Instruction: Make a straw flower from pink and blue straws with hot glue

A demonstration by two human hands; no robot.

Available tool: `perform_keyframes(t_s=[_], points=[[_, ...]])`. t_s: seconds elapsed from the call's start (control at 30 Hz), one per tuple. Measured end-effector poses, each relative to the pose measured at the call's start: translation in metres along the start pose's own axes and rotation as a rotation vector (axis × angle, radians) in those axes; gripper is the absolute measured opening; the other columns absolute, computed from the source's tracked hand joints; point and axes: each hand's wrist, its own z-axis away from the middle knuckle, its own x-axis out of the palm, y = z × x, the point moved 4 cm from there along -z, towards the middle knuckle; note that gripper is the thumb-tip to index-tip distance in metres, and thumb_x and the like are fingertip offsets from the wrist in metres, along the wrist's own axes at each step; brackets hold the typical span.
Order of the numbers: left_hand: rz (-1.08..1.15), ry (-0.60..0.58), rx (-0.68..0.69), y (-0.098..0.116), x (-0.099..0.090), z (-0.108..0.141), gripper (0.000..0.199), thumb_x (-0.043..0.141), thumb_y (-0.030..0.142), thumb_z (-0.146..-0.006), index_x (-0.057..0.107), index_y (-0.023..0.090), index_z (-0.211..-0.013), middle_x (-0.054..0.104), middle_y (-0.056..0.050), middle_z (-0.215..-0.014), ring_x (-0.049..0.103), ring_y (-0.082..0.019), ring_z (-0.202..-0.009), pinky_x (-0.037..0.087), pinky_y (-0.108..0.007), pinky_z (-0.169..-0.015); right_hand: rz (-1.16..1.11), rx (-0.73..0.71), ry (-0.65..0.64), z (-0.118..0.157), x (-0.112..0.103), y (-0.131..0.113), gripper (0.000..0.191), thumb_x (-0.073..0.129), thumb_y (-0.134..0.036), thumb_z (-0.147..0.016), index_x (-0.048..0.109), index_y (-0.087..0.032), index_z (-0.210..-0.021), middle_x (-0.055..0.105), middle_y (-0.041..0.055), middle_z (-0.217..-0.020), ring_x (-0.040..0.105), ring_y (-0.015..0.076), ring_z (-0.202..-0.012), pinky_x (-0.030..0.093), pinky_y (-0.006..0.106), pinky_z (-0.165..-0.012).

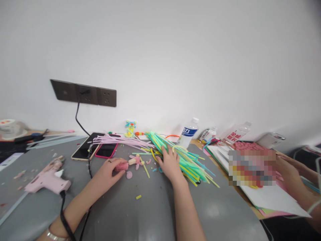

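My left hand [114, 170] is closed around a small pink fuzzy piece [121, 166], which looks like coiled or bunched pipe cleaner. Just right of it lies a small pink and cream pipe-cleaner figure [135, 161], with a pale pink disc [129, 174] below. My right hand [171, 164] rests with fingers spread on a big bundle of green, yellow and blue pipe cleaners [194, 164]. Part of the bundle is hidden under that hand. Pale purple pipe cleaners [122, 141] stretch to the left from the bundle.
A pink glue gun [47, 180] lies at left, its black cord passing my left forearm. Two phones or tablets [84, 147] [106, 150] lie behind. A bottle [187, 134] stands near the wall. At right, another person's hand [288, 170] is over paper sheets [273, 199].
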Motion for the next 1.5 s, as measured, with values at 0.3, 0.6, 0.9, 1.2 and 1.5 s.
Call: perform_keyframes(t_s=[0.3,0.6,0.9,1.2,1.5], points=[[-0.019,-0.008,-0.017,-0.005,0.003,0.002,0.033,0.061,0.032,-0.078,0.072,0.024,-0.108,0.074,-0.009,-0.114,0.066,-0.029,-0.106,0.051,-0.044,-0.096,-0.285,0.013,0.069,-0.006,-0.013,0.000,0.034,0.040,-0.022,-0.094,0.071,-0.014,-0.105,0.069,0.0175,-0.114,0.066,0.0287,-0.104,0.047,0.040,-0.093],[-0.045,-0.039,-0.025,-0.002,0.001,0.000,0.034,0.060,0.033,-0.080,0.071,0.023,-0.110,0.074,-0.009,-0.114,0.066,-0.030,-0.107,0.052,-0.046,-0.096,-0.364,0.247,0.154,-0.013,-0.014,0.041,0.025,0.049,-0.026,-0.085,0.069,-0.016,-0.097,0.069,0.0060,-0.073,0.063,0.0224,-0.066,0.042,0.030,-0.063],[-0.040,-0.045,-0.027,0.000,0.000,-0.001,0.035,0.059,0.035,-0.079,0.071,0.023,-0.110,0.074,-0.009,-0.114,0.067,-0.030,-0.105,0.052,-0.046,-0.095,-0.318,0.288,0.185,-0.017,-0.009,0.039,0.013,0.055,-0.022,-0.081,0.065,-0.020,-0.089,0.057,-0.0007,-0.054,0.054,0.0210,-0.056,0.027,0.028,-0.055],[-0.033,-0.051,-0.046,-0.003,0.001,-0.001,0.035,0.059,0.035,-0.079,0.072,0.023,-0.110,0.073,-0.010,-0.116,0.066,-0.031,-0.107,0.051,-0.047,-0.096,-0.518,0.144,0.350,-0.016,-0.019,0.033,0.026,0.046,-0.042,-0.090,0.059,-0.019,-0.090,0.063,0.0018,-0.065,0.054,0.0181,-0.054,0.037,0.028,-0.057],[-0.019,-0.024,-0.028,-0.001,0.000,-0.001,0.034,0.060,0.035,-0.079,0.072,0.023,-0.108,0.074,-0.010,-0.114,0.067,-0.030,-0.105,0.051,-0.046,-0.096,-0.289,0.169,0.360,-0.019,-0.011,0.037,0.026,0.043,-0.019,-0.082,0.066,-0.015,-0.093,0.066,0.0120,-0.082,0.057,0.0274,-0.080,0.038,0.036,-0.075]])
